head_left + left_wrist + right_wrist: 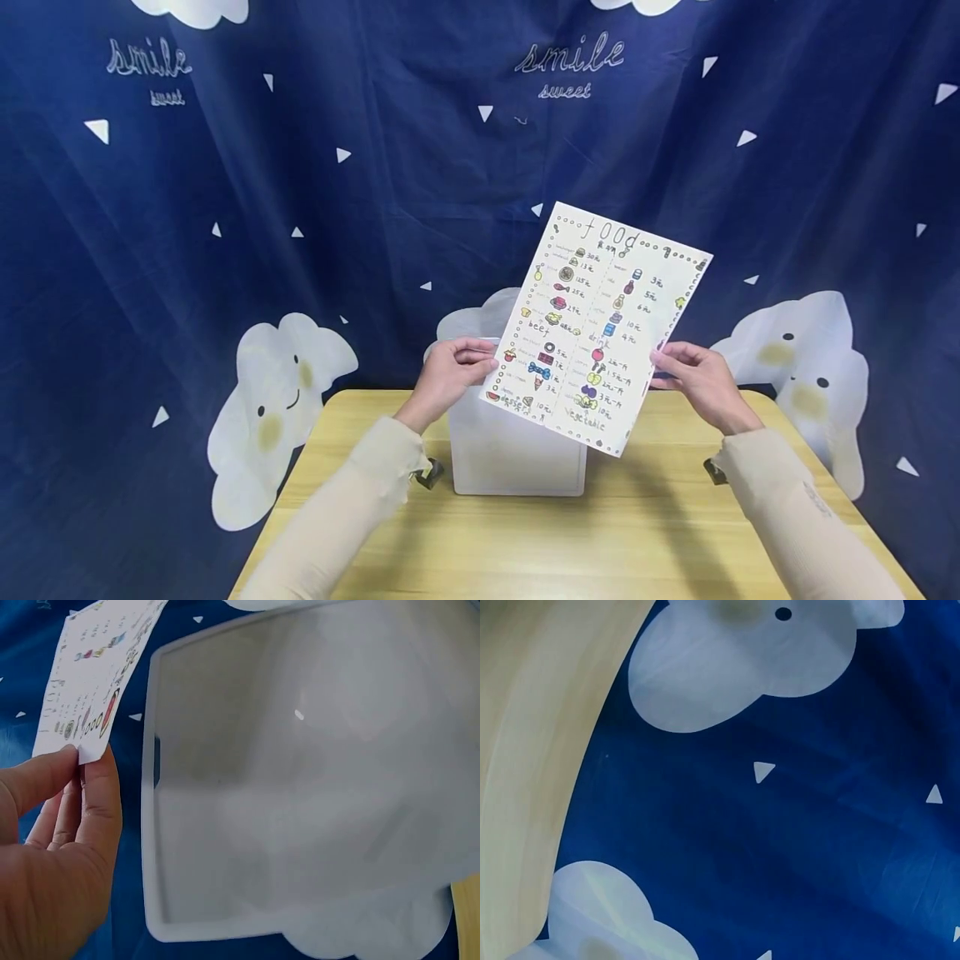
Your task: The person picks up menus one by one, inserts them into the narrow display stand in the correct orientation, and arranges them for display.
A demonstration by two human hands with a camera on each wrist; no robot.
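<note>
A hand-drawn paper sheet (594, 325) headed "food", with small coloured pictures and prices, is held upright and tilted above a white translucent plastic box (517, 454). My left hand (453, 372) pinches the sheet's left edge. My right hand (693, 375) pinches its right edge. In the left wrist view the thumb and fingers (82, 795) hold a corner of the sheet (97, 667) beside the open box (300, 772). The right wrist view shows neither hand nor sheet.
The box stands on a light wooden table (585, 542) with rounded corners. A dark blue curtain (375, 167) with white clouds and triangles hangs behind it. The right wrist view shows the table edge (532, 750) and the curtain (780, 810).
</note>
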